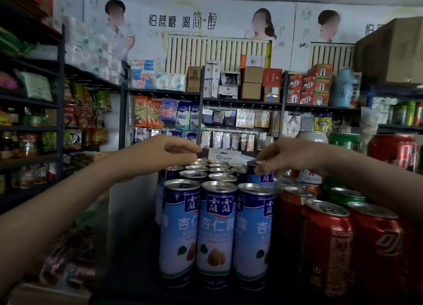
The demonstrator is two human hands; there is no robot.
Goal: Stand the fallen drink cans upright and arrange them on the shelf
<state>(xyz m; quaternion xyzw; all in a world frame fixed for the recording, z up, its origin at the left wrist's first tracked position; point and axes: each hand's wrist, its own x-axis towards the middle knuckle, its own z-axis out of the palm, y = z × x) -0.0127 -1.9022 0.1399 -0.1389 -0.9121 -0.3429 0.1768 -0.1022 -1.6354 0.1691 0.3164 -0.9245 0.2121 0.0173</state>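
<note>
Several tall blue-and-white drink cans (216, 231) stand upright in rows on the dark shelf (128, 270) in front of me. My right hand (288, 156) grips the top rim of one blue can (261, 175) that sits higher than the rest, at the right side of the block. My left hand (174, 149) hovers over the back rows with its fingers loosely curled, holding nothing that I can see. Whether its fingertips touch a can top is unclear.
Red cans (325, 245) and green cans (348, 194) stand upright to the right of the blue ones, and more red cans (393, 151) sit higher at the far right. Shelves of snacks and packets line the left side and the back wall.
</note>
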